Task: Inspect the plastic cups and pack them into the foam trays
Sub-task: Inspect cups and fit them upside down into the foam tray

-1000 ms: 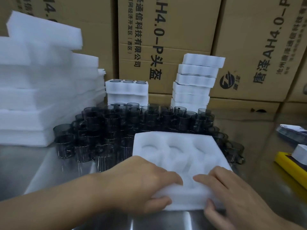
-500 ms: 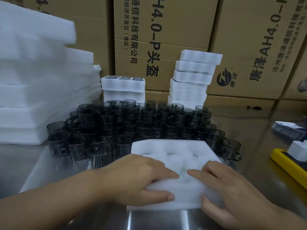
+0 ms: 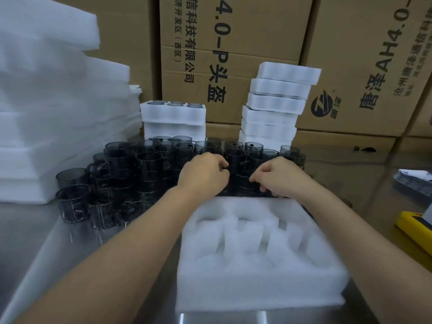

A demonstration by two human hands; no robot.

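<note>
- The cups [image 3: 131,169], dark and see-through, stand packed in a block just beyond the foam tray [image 3: 257,295], against its far edge.
- The left hand [image 3: 203,175] and right hand [image 3: 279,177] sit close together in the block's near rows, each with fingers curled on a cup.
- The tray's empty pockets lie just near of both hands, between the forearms, so the carry looks short.
- A steel table [image 3: 35,242] bears everything; foam sheets [image 3: 46,113] left, cardboard boxes [image 3: 233,31] far.
</note>
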